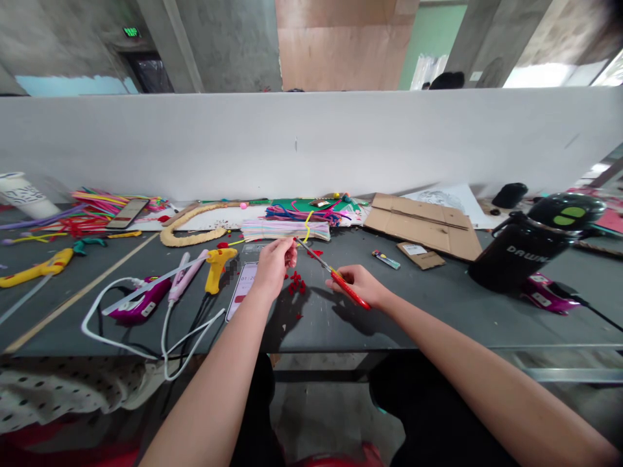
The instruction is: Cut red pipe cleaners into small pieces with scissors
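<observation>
My right hand (361,283) is closed around the red handles of a pair of scissors (351,293). Their blades point up and left, and the tips reach the fingertips of my left hand (275,262). The left fingers are pinched together, with a tiny red piece just showing at their tips; its kind is too small to tell. Below the hands, several small red pieces (296,283) lie scattered on the dark grey table (428,318). Just behind my left hand is a bundle of pale pipe cleaners (277,228) tied with a yellow one.
A phone (247,275) lies by my left wrist. Further left are a yellow glue gun (217,269), a pink tool (187,275) and looping white cables. To the right are flat cardboard (423,224) and a black canister (523,250). A white partition (311,143) stands behind.
</observation>
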Tool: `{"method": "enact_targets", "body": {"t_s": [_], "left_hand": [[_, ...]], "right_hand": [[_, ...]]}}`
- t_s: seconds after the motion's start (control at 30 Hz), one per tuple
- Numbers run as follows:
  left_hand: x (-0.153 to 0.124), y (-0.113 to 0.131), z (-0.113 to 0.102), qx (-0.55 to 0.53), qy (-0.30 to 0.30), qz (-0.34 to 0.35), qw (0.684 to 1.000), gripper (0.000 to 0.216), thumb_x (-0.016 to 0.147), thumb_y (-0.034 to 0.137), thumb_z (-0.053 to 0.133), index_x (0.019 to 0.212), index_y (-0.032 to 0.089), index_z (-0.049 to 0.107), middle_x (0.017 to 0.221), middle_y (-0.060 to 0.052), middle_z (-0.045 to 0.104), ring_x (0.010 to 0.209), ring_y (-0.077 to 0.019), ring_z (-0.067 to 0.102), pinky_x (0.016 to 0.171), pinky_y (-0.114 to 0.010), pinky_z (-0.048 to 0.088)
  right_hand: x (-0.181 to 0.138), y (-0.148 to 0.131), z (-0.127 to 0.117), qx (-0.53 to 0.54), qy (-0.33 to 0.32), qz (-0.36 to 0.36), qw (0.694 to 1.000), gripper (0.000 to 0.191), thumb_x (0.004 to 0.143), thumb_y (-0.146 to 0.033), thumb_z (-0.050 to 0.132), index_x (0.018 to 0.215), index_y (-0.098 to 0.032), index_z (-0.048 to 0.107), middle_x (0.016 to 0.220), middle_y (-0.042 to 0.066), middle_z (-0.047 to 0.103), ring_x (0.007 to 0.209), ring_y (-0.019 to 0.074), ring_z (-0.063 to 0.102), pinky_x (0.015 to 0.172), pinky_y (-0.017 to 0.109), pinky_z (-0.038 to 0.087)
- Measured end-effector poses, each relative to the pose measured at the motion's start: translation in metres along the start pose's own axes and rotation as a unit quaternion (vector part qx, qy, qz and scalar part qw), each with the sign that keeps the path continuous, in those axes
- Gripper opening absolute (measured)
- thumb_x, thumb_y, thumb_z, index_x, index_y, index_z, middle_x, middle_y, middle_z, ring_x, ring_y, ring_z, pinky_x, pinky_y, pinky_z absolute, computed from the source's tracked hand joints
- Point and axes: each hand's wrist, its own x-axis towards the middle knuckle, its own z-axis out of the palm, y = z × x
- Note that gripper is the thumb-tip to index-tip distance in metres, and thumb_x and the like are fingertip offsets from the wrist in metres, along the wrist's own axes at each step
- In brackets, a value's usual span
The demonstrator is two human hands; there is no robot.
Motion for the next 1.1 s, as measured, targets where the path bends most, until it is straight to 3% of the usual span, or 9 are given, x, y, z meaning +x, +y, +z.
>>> {"method": "enact_targets", "body": {"t_s": [0.3, 0.6, 1.1], "left_hand": [[0.001, -0.002, 0.001, 0.016, 0.021, 0.009, 1.000, 0.018, 0.075, 0.025, 0.064, 0.061, 0.015, 0.058, 0.056, 0.002, 0.049, 0.047, -0.0064, 0.042, 0.047, -0.021, 0.033], [0.002, -0.004, 0.000, 0.002, 0.010, 0.015, 1.000, 0.018, 0.074, 0.024, 0.065, 0.061, 0.015, 0.058, 0.056, 0.002, 0.049, 0.048, -0.0067, 0.042, 0.048, -0.021, 0.032], [0.002, -0.005, -0.001, -0.003, -0.006, 0.001, 1.000, 0.019, 0.074, 0.023, 0.066, 0.060, 0.015, 0.057, 0.058, 0.001, 0.049, 0.049, -0.0066, 0.042, 0.048, -0.022, 0.033]], "right_hand": [[-0.002, -0.004, 0.005, -0.201, 0.107, -0.005, 0.974, 0.042, 0.079, -0.058, 0.059, 0.066, -0.019, 0.050, 0.060, -0.003, 0.051, 0.058, 0.0104, 0.040, 0.055, 0.025, 0.027], [-0.004, -0.009, 0.005, -0.343, 0.145, 0.047, 0.927, 0.041, 0.085, -0.061, 0.049, 0.087, -0.021, 0.060, 0.074, 0.004, 0.064, 0.059, 0.0151, 0.050, 0.053, 0.027, 0.023], [-0.002, -0.009, -0.001, -0.419, 0.158, 0.040, 0.893, 0.042, 0.086, -0.059, 0.049, 0.099, -0.022, 0.064, 0.086, 0.007, 0.071, 0.070, 0.0214, 0.062, 0.056, 0.030, 0.025]]}}
